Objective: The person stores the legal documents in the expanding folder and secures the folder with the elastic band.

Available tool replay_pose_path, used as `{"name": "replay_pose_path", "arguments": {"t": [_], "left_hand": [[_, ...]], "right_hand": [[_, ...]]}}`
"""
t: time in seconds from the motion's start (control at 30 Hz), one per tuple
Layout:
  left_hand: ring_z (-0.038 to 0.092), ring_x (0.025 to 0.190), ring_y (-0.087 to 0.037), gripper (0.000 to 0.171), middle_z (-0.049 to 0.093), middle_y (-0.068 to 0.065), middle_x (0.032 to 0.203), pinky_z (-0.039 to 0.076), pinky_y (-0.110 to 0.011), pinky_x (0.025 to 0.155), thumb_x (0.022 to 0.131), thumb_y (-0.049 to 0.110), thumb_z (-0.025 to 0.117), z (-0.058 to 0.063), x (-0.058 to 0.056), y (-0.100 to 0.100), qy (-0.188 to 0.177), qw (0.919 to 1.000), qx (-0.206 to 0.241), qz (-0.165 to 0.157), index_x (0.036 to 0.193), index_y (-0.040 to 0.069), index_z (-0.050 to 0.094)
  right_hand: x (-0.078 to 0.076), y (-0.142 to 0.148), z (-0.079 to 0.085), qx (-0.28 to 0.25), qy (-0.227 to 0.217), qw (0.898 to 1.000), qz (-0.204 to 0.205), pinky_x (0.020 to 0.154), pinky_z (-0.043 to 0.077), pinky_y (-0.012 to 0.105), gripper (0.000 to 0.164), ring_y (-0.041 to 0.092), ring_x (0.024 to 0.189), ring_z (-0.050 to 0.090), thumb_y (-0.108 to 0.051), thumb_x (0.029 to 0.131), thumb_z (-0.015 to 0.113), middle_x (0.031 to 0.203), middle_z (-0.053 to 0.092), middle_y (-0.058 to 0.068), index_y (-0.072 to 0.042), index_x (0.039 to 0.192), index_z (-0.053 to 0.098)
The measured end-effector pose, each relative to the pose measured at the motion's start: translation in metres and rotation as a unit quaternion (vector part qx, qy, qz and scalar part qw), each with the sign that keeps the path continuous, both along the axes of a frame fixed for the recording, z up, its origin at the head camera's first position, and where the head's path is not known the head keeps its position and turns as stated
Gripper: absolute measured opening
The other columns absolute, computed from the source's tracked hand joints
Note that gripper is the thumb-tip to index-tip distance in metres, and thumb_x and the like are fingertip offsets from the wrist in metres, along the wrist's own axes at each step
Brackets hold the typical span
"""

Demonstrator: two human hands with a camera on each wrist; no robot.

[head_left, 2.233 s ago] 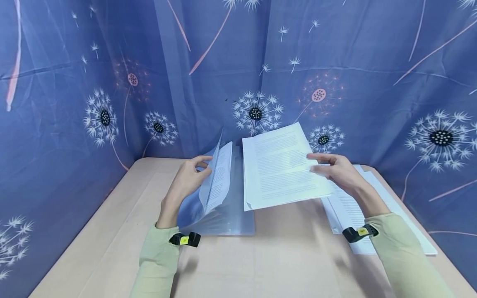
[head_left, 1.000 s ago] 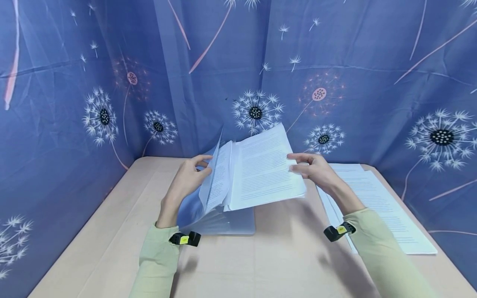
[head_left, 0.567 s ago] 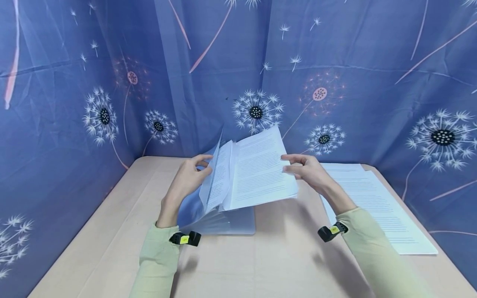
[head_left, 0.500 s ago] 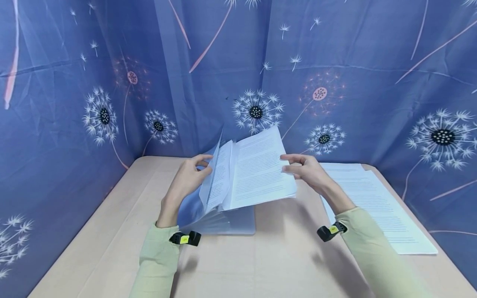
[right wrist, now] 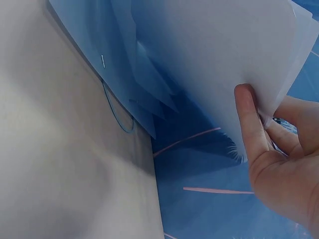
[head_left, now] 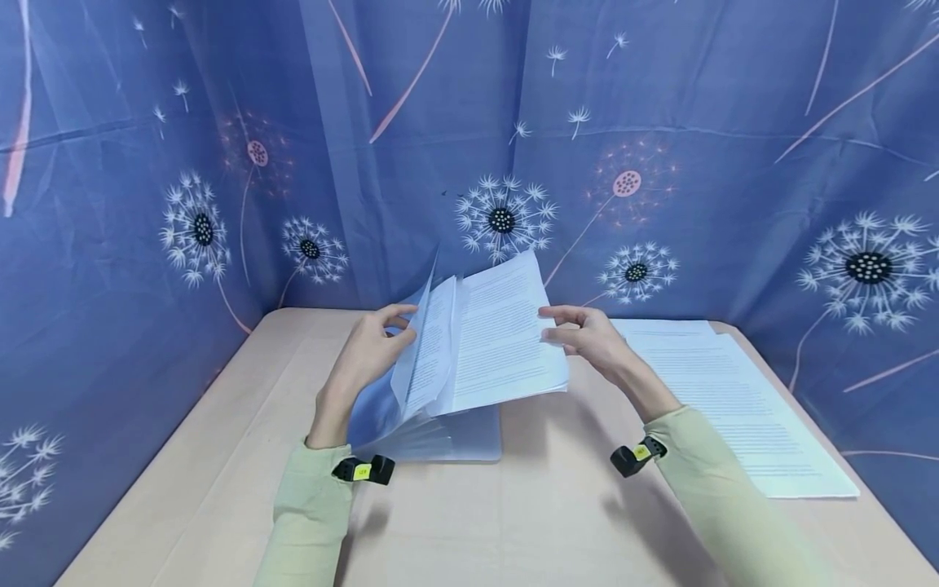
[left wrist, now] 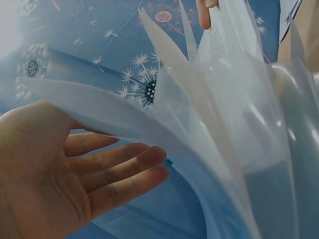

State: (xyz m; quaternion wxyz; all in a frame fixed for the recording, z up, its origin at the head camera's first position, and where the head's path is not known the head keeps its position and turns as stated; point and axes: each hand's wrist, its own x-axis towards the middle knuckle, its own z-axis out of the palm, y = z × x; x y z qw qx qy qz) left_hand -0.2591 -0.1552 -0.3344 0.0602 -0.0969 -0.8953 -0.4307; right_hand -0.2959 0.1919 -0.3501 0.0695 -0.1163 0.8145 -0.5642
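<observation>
A blue folder with clear plastic pockets (head_left: 469, 440) lies opened on the table, its cover and several leaves raised on the left. My left hand (head_left: 367, 346) pinches these raised leaves between thumb and index finger; in the left wrist view its other fingers (left wrist: 124, 179) extend beneath them. A printed sheet (head_left: 429, 350) shows through the plastic beside that hand. My right hand (head_left: 597, 338) pinches a thin stack of printed paper (head_left: 506, 334) by its right edge, thumb on one face and fingers on the other. The stack is tilted, its left edge overlapping a clear pocket (left wrist: 234, 114).
More printed sheets (head_left: 763, 408) lie in a loose pile at the table's right side, partly behind the right forearm. A thin elastic loop (right wrist: 119, 117) hangs from the folder's cover. Blue dandelion-patterned cloth (head_left: 660, 98) stands around the table (head_left: 513, 522).
My right hand has carried the stack of printed paper leftward, from apart from the folder to overlapping its pocket, still creeping left lately. My left hand has held the leaves still.
</observation>
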Motion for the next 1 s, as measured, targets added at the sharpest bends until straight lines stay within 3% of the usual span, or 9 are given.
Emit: {"name": "replay_pose_path", "arguments": {"t": [0.3,0.57,1.0], "left_hand": [[0.065,0.095,-0.026,0.046,0.065,-0.01,0.123,0.049,-0.034,0.066,0.096,0.027,0.052,-0.001,0.001,0.0,-0.002,1.0,0.001,-0.001,0.142,0.022,0.055],[0.065,0.096,-0.027,0.047,0.064,-0.011,0.123,0.049,-0.034,0.065,0.097,0.027,0.052,0.0,0.001,-0.001,-0.003,1.0,0.003,-0.004,0.143,0.021,0.054],[0.066,0.093,-0.025,0.046,0.065,-0.01,0.122,0.049,-0.034,0.066,0.097,0.027,0.052,0.0,0.0,-0.001,-0.003,1.0,0.004,-0.005,0.142,0.023,0.055]], "right_hand": [[0.001,-0.014,-0.004,-0.007,0.0,1.0,0.003,0.096,0.052,0.044,0.053,0.015,0.103,0.061,-0.018,0.092,0.068,0.134,0.052,0.018,-0.008,0.142,0.055],[-0.001,-0.026,-0.009,-0.032,0.005,0.999,0.016,0.087,0.055,0.037,0.053,0.011,0.09,0.065,-0.013,0.091,0.068,0.109,0.056,0.009,-0.004,0.142,0.054],[-0.003,-0.045,-0.017,-0.047,0.003,0.999,0.02,0.085,0.056,0.036,0.055,0.012,0.09,0.061,-0.011,0.091,0.068,0.11,0.052,0.01,-0.003,0.143,0.052]]}}
